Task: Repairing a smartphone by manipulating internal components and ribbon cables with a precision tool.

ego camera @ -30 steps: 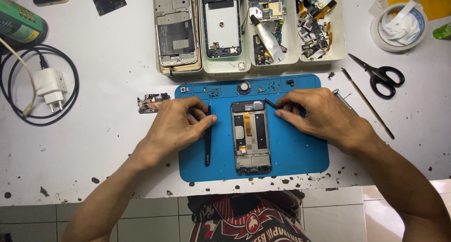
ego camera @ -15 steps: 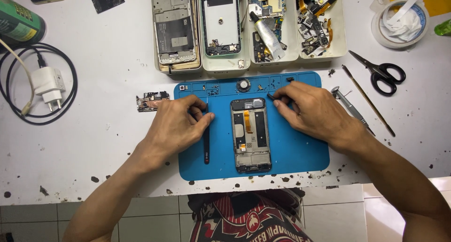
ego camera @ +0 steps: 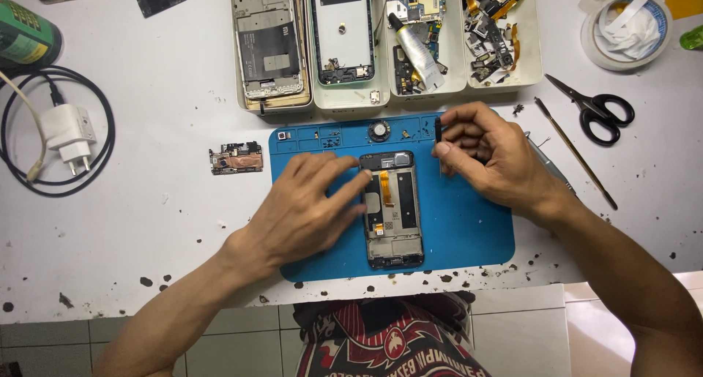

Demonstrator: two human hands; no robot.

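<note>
While the white charger [ego camera: 67, 134] and a small circuit board [ego camera: 236, 158] lie at the left of the table, we note our left hand [ego camera: 307, 210] resting flat on the blue mat [ego camera: 469, 230], fingers spread and holding nothing, its fingertips touching the left edge of the opened phone [ego camera: 393, 208] at the mat's centre. Right of it, our right hand [ego camera: 487, 157] pinches a slim dark tool [ego camera: 438, 130] upright. Scissors [ego camera: 594, 112] lie far right.
</note>
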